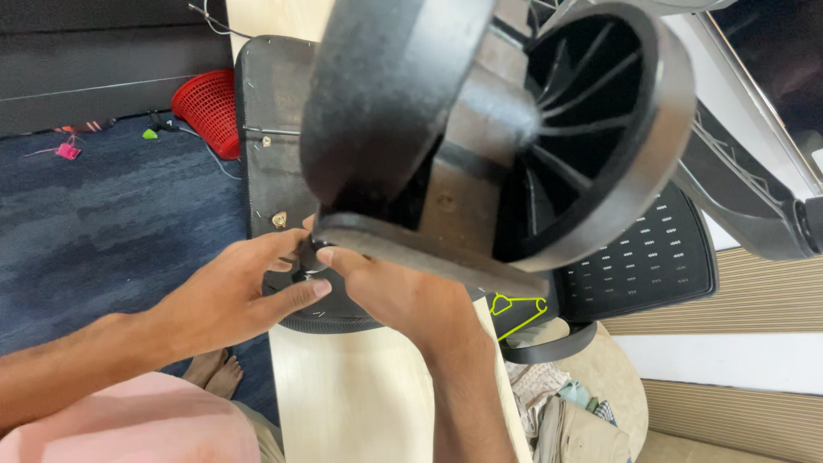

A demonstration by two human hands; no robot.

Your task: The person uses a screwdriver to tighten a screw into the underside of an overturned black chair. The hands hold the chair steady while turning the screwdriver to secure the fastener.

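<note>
Two bare hands close together under an upturned office chair lying on a pale table (360,403). Left hand (231,296) coming in from the left, fingers spread, thumb and forefinger meeting at a small dark knob (306,260) on the underside of the seat (266,171); grip apparently pinched on that knob, though partly hidden. Right hand (390,287) reaching up from below, fingertips at the same spot, thumb pressed against the edge of the chair base arm (403,249) just above; whether closed on anything, impossible to tell. Directly above both hands, very near the camera and blurred, a double caster (506,111) — one solid wheel on the left, one with radial ribs on the right. Just left of the left thumb, a brass-coloured bolt (279,219) in the seat bottom. To the right of the right hand, the perforated backrest (651,257) and a curved armrest (549,347). Far left beyond the seat, a red basket (206,107) on blue carpet (111,223). Below the left forearm, a bare foot (219,370). Lower right, folded cloth (574,411).
</note>
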